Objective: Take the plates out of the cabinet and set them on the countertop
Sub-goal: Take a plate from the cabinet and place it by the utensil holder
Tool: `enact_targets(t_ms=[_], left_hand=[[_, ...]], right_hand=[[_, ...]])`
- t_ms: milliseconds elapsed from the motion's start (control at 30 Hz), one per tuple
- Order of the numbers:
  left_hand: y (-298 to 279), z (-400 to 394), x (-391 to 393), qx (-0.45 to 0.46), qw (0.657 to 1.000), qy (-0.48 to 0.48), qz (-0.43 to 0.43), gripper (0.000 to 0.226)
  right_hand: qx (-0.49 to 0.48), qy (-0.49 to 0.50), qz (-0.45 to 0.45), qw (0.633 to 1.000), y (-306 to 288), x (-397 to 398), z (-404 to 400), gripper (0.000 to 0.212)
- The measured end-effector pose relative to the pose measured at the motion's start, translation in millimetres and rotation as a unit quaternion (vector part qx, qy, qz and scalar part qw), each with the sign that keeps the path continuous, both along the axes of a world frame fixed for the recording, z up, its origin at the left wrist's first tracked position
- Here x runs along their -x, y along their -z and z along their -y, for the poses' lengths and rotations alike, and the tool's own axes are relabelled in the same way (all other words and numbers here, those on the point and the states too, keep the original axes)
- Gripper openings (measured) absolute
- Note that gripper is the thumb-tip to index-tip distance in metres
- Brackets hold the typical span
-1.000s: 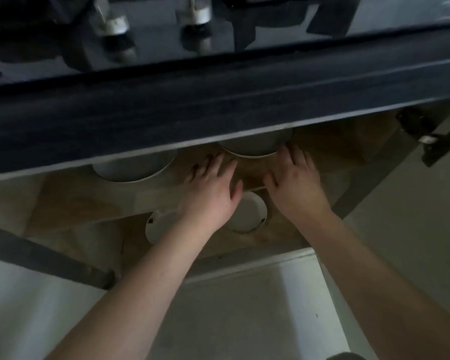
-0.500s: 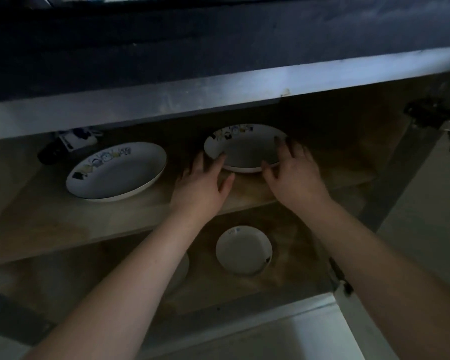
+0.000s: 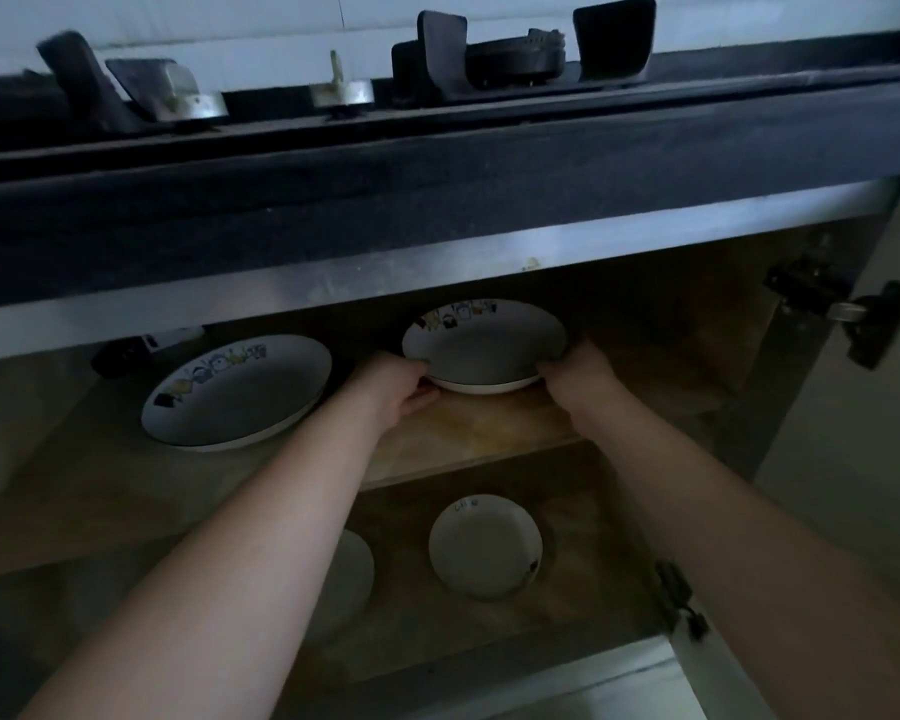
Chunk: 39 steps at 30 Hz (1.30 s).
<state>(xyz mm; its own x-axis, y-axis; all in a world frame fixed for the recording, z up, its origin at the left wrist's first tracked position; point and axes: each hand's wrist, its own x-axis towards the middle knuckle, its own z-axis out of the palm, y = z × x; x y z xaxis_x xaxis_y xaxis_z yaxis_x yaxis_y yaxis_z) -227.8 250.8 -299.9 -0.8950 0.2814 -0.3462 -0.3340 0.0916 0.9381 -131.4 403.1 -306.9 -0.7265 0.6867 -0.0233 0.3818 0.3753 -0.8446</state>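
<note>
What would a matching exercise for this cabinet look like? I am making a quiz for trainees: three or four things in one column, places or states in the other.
Things:
1. Deep plate
2. Wide plate
3. Small plate
4. Stove burner

Places or states:
A. On the lower shelf
B. Up on the countertop
C. Held at its rim by both hands
D. Lying untouched on the left of the upper shelf

Pairs: 1-C, 2-D, 3-A, 4-B

No text, brand or number can be read. The small plate at lower centre bears a short blue mark near its far rim (too small and blurred to make out). The two larger plates carry cartoon figures only.
</note>
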Motion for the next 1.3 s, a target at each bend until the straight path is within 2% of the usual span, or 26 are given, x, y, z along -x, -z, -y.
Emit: enact_targets(t_ms=[100, 233, 333, 433, 600, 700, 800, 833, 933, 1067, 1300], left_hand=[[-5, 5, -8, 0.001, 1.000, -0.008, 0.005, 0.032], [-3, 13, -20, -0.010, 1.000, -0.018, -0.021, 0.032], [-3, 21, -31, -0.022, 0.998, -0.025, -0.061, 0.033], [-5, 34, -43, -0.054, 0.995, -0.027, -0.079, 0.046], [-8, 57, -69, -0.105, 0.991, -0.006, -0.088, 0.051], [-6, 73, -83, -0.125, 0.989, 0.003, -0.082, 0.052], [-6, 91, -95, -0.134, 0.988, 0.010, -0.080, 0.050], [-6, 96, -98, -0.137, 0.987, 0.017, -0.078, 0.047], [-2, 110, -105, -0.131, 0.988, 0.036, -0.072, 0.038], [8, 124, -105, -0.137, 0.988, 0.056, -0.051, 0.040], [26, 136, -103, -0.123, 0.990, 0.069, -0.020, 0.047]], right_hand=[[0.093, 0.024, -0.032, 0.995, 1, -4, -1, 0.042], [0.178, 0.031, -0.082, 0.980, 4, -16, 2, 0.054], [0.218, 0.019, -0.104, 0.970, 3, -31, 8, 0.065], [0.263, 0.003, -0.134, 0.955, -1, -50, 16, 0.072], [0.319, 0.000, -0.176, 0.931, -9, -82, 35, 0.073], [0.389, 0.011, -0.187, 0.902, -16, -104, 44, 0.061], [0.473, 0.024, -0.188, 0.861, -17, -121, 49, 0.029], [0.486, 0.019, -0.184, 0.854, -17, -126, 52, 0.025], [0.491, -0.001, -0.180, 0.853, -13, -140, 54, 0.021], [0.476, -0.059, -0.177, 0.859, -7, -153, 53, 0.027], [0.406, -0.087, -0.126, 0.901, 8, -152, 54, 0.035]])
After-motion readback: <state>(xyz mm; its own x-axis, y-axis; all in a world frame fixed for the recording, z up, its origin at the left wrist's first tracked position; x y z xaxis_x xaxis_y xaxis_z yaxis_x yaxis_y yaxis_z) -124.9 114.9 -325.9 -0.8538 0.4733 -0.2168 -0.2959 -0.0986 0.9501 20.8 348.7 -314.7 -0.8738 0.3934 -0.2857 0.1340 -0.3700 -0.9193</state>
